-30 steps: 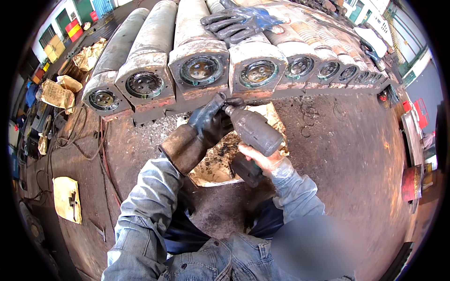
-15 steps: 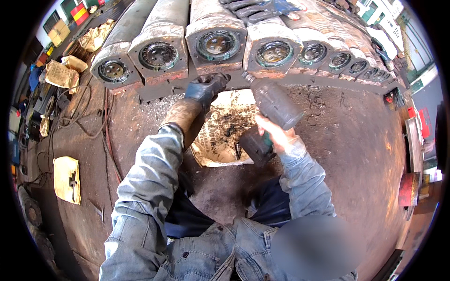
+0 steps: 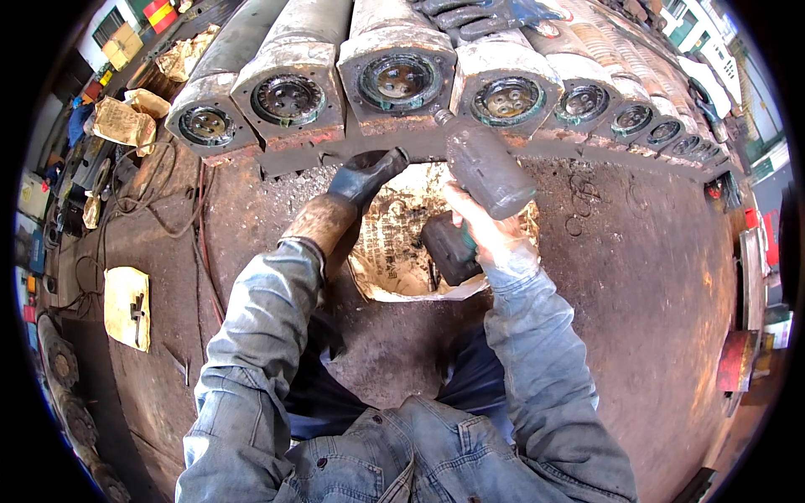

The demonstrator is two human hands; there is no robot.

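Head-camera view, as I followed it from afar. The right hand (image 3: 488,225) was closed around the handle of a dark, grimy cordless impact wrench (image 3: 488,165), its battery pack (image 3: 451,250) overlapping a stained paper sack (image 3: 388,258) on the floor (image 3: 620,310). The wrench's nose pointed up and left, near the lower right corner of the third square-flanged cylinder (image 3: 398,81) from the left (I could not tell whether the two touched). The left hand (image 3: 362,179), in a dark glove with a brown cuff, lay left of the wrench; I could not tell whether its fingers gripped anything. A blue-and-black glove (image 3: 478,17) rested on the cylinders, and a yellow sheet (image 3: 122,327) lay at far left.
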